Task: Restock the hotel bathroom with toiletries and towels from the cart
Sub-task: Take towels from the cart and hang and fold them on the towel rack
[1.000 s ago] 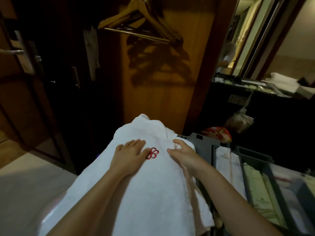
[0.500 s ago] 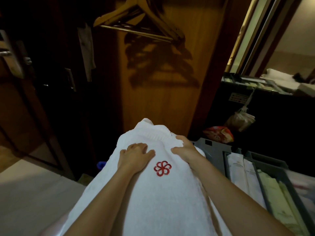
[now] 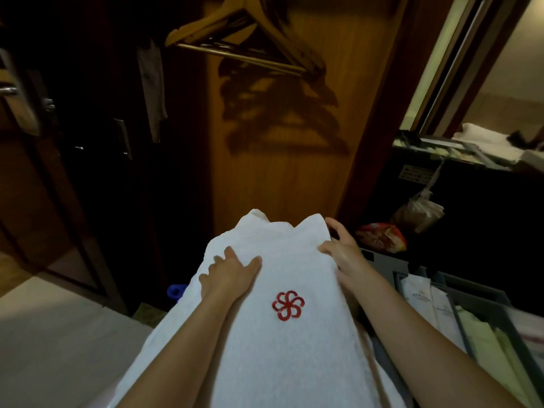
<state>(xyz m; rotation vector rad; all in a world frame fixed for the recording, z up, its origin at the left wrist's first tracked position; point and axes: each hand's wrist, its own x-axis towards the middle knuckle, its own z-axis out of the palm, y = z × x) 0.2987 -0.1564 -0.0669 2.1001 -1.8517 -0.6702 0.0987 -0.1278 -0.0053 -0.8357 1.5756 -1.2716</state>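
A folded white towel (image 3: pixel 282 357) with a red flower-shaped emblem (image 3: pixel 288 305) stitched on top fills the lower middle of the view. Its long axis runs straight away from the person, from near the body out to a narrower far end in front of a wooden wardrobe panel (image 3: pixel 279 160).

Both hands hold the towel near that far end, one on each side and slightly beyond the emblem. The left hand (image 3: pixel 229 272) lies palm down on top, thumb spread toward the middle, fingers curled over the left edge. The right hand (image 3: pixel 343 251) grasps the right edge, thumb on top and fingers wrapped round the side by the far corner. It reaches a little farther out than the left. More white cloth shows under the towel at lower right, so it may lie on a stack, but what bears it is hidden.

Just right of the towel is the grey housekeeping cart (image 3: pixel 385 262), its compartments holding white sachets (image 3: pixel 424 298) and pale green packets (image 3: pixel 482 348). Wooden hangers (image 3: pixel 250 33) hang on a rail above. At far upper right, a lit opening shows folded white linen (image 3: pixel 485 139).

With both edges gripped, the likely next move is a lift. If the lit room is the bathroom, the towel must swing right, over the cart.
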